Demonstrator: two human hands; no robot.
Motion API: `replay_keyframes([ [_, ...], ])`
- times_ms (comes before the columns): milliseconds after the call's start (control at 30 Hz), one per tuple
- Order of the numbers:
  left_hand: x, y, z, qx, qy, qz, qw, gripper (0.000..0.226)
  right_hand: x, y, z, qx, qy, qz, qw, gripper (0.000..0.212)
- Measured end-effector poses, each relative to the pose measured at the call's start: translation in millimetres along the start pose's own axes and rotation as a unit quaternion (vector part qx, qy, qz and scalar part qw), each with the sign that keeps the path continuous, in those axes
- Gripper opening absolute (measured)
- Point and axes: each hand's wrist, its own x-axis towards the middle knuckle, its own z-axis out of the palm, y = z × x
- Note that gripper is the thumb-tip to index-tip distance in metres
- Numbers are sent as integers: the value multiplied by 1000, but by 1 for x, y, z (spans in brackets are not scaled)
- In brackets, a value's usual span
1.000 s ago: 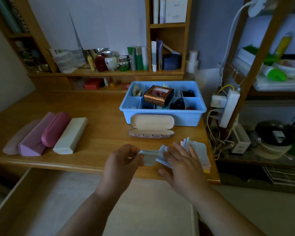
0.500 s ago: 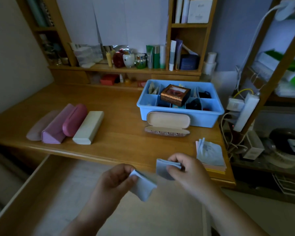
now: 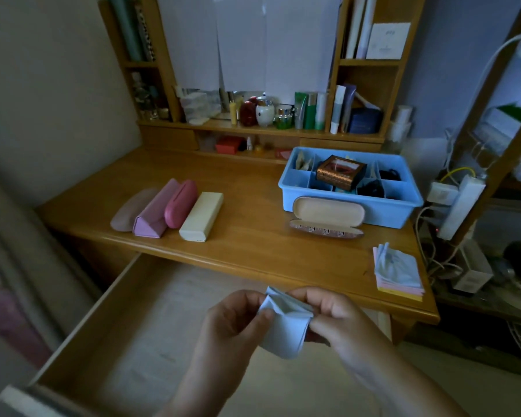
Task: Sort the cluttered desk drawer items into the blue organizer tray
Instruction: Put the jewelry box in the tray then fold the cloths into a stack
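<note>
head view: the left hand [image 3: 238, 323] and right hand [image 3: 334, 320] each pinch an edge of a pale blue cloth [image 3: 285, 325] between them, above the open drawer [image 3: 151, 320]. the blue organizer tray [image 3: 351, 203] stands far right on the worktop [image 3: 247, 230], well apart.

No legible text — all blurred

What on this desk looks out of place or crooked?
The brown gift box sits askew on top of the blue organizer tray, across its dividers rather than inside a compartment. An open glasses case leans against the tray's front wall.
</note>
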Motion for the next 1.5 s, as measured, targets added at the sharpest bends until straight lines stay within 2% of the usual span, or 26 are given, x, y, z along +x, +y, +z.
replay_keyframes([
  [67, -2, 2, -3, 36, -3, -5, 999, 8, 0, -1, -1, 10, -25, 14, 1000, 21],
  [167, -3, 0, -7, 96, 7, -12, 995, 29, -1, 2, -4, 56, -17, 31, 998, 37],
  [233, -3, 1, -7, 106, 19, -23, 994, 24, -2, 3, -4, 84, -18, 26, 996, 27],
  [300, -2, 0, -5, 99, 30, -34, 994, 17, -3, 5, -3, 36, -35, 9, 999, 25],
  [367, -2, -2, 0, 100, 36, -46, 993, 10, -4, 9, -2, -43, -13, -2, 999, 39],
  [467, 0, -8, 9, 91, 50, -74, 992, 12, -4, 17, -4, -85, 52, -5, 995, 29],
  [633, 5, -21, 30, 20, 49, -157, 986, 16, -9, 28, -20, -99, 87, 13, 991, 26],
  [767, 7, -35, 51, -5, 58, -195, 979, 18, -13, 37, -36, -157, 119, -7, 980, 13],
  [833, 11, -39, 64, 30, 25, -184, 982, 9, -15, 42, -53, -169, 128, 0, 977, 7],
  [900, 17, -40, 66, 56, -26, -197, 979, 24, -18, 42, -65, -182, 102, 9, 978, 12],
  [967, 26, -36, 74, 87, -109, -209, 968, 20, -21, 43, -81, -174, 98, 34, 979, 14],
  [1033, 35, -37, 83, 167, -153, -176, 958, 11, -25, 43, -98, -170, 104, 48, 979, 14],
  [1133, 46, -44, 98, 297, -156, -80, 939, 12, -31, 45, -119, -171, 107, 56, 978, 14],
  [1233, 55, -46, 117, 253, -175, -69, 949, 23, -35, 47, -135, -102, 165, 44, 980, 12],
  [1333, 76, -55, 131, 260, -115, -9, 959, 27, -37, 49, -161, -52, 250, 20, 967, 15],
  [1400, 94, -61, 138, 306, -95, 43, 946, 26, -36, 49, -178, -89, 266, -2, 960, 16],
  [1500, 114, -71, 148, 383, -148, 137, 902, 31, -31, 54, -192, -127, 252, -8, 959, 22],
])
